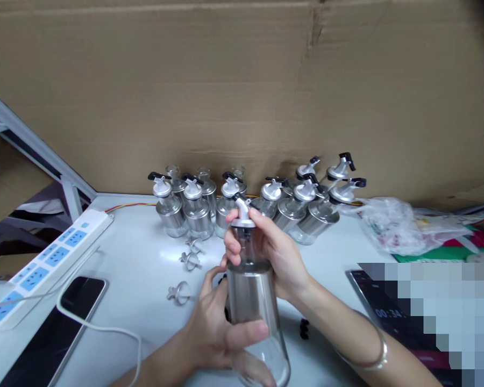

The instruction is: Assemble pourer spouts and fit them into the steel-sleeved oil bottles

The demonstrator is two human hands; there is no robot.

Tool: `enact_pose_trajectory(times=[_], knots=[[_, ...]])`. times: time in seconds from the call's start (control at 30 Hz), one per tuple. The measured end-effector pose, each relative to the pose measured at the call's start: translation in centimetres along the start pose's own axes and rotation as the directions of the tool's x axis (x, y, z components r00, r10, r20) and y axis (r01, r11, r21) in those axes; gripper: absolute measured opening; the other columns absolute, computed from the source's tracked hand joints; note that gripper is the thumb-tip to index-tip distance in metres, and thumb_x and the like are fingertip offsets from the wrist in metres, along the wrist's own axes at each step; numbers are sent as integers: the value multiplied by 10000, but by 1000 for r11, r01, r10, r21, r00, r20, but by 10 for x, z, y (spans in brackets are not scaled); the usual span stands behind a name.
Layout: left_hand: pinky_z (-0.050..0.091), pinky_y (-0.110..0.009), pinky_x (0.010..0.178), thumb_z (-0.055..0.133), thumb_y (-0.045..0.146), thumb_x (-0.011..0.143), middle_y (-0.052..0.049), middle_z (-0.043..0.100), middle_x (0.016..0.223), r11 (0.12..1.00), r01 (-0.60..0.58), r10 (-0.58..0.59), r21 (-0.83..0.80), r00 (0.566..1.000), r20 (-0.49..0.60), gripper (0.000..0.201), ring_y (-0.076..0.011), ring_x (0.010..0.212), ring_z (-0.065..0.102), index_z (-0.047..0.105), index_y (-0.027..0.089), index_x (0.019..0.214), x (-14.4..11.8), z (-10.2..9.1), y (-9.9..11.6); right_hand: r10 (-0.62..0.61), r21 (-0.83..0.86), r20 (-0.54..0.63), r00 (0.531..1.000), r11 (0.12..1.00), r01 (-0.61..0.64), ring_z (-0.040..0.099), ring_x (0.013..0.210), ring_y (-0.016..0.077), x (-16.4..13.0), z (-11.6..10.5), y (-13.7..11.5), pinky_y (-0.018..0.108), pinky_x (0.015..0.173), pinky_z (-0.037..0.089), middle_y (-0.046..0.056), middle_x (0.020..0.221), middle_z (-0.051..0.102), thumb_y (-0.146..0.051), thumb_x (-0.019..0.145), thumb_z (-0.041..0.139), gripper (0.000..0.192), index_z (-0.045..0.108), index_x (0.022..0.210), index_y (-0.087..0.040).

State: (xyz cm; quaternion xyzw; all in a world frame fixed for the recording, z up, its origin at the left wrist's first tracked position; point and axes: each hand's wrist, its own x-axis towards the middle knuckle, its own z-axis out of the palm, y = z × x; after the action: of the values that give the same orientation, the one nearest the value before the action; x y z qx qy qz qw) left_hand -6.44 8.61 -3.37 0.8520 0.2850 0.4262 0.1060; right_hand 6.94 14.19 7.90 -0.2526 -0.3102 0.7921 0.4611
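Observation:
Close in front of me, a glass bottle [252, 295] with a metal-looking sleeve stands nearly upright between my hands. My left hand [213, 328] is wrapped round its lower body, thumb across the front. Around the neck close the fingers of my right hand [280, 255], thumb and forefinger against the silver pour spout [242, 215]. This spout sits on the bottle's mouth and has a black lever on top. Loose silver spout parts [180, 293] lie on the table left of my left hand. Small black pieces [304, 329] rest right of the bottle; others are partly hidden behind my left hand.
Several similar bottles [197, 217] stand along the cardboard wall [226, 97], most with spouts. At left are a white power strip [52, 269], a phone [56, 333] and a white cable [105, 328]. Plastic bags [403, 226] and a device with a timer [371, 301] lie at right.

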Motion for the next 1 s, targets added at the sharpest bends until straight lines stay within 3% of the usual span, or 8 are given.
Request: enact_pose_trajectory(times=[0.03, 0.1, 0.23, 0.33, 0.43, 0.63, 1.0], knots=[[367, -501, 984, 546, 628, 801, -35, 584, 1080, 998, -60, 62, 29, 996, -68, 730, -224, 1006, 570, 188, 434, 1407, 5, -3, 1, -37, -41, -39, 999, 999, 35, 502, 477, 90, -1, 0, -5, 264, 560, 493, -42, 564, 528, -516, 809, 568, 320, 566, 858, -200], [392, -485, 963, 535, 511, 867, -72, 565, 1079, 994, -52, 66, 94, 986, -151, 661, -202, 952, 572, 224, 341, 1425, 13, -8, 2, -188, -157, -121, 975, 973, 168, 501, 483, 99, -4, -2, -18, 272, 557, 491, -42, 555, 513, -552, 794, 581, 344, 567, 836, -211], [466, -395, 839, 501, 241, 891, -89, 582, 992, 993, 97, -88, 61, 987, -133, 478, -173, 862, 575, 335, 214, 1339, 23, -14, 5, -564, -443, -191, 803, 780, 442, 504, 521, 122, -8, -7, -37, 287, 564, 471, -30, 558, 496, -560, 801, 579, 315, 566, 777, -246], [452, -388, 833, 453, 164, 882, -66, 608, 889, 990, 139, -137, 24, 988, -76, 342, -158, 788, 579, 413, 171, 1222, 24, -17, 5, -726, -617, -100, 681, 582, 530, 511, 561, 130, -4, -18, -36, 296, 591, 459, -20, 593, 515, -532, 819, 575, 268, 580, 803, -264], [427, -394, 857, 442, 145, 879, -47, 616, 863, 987, 163, -162, 6, 985, -62, 304, -140, 733, 576, 429, 176, 1181, 24, -19, 3, -784, -730, 34, 620, 405, 551, 510, 568, 134, 5, -32, -28, 314, 621, 455, -24, 608, 520, -526, 826, 570, 261, 576, 842, -265], [412, -371, 862, 427, 134, 881, -27, 602, 838, 985, 165, -169, -47, 979, -112, 288, -125, 715, 563, 447, 176, 1165, 23, -21, -2, -804, -840, 151, 575, 202, 503, 523, 571, 129, 24, -57, -19, 301, 608, 442, -29, 644, 550, -510, 874, 498, 272, 537, 911, -243], [393, -361, 876, 414, 143, 885, -36, 625, 868, 987, 141, -147, -73, 986, -79, 277, -128, 731, 577, 453, 158, 1158, 22, -21, 0, -755, -879, 114, 646, 227, 419, 549, 705, 146, 42, -68, -12, 310, 706, 456, -1, 763, 551, -435, 930, 421, 212, 486, 923, -233]])
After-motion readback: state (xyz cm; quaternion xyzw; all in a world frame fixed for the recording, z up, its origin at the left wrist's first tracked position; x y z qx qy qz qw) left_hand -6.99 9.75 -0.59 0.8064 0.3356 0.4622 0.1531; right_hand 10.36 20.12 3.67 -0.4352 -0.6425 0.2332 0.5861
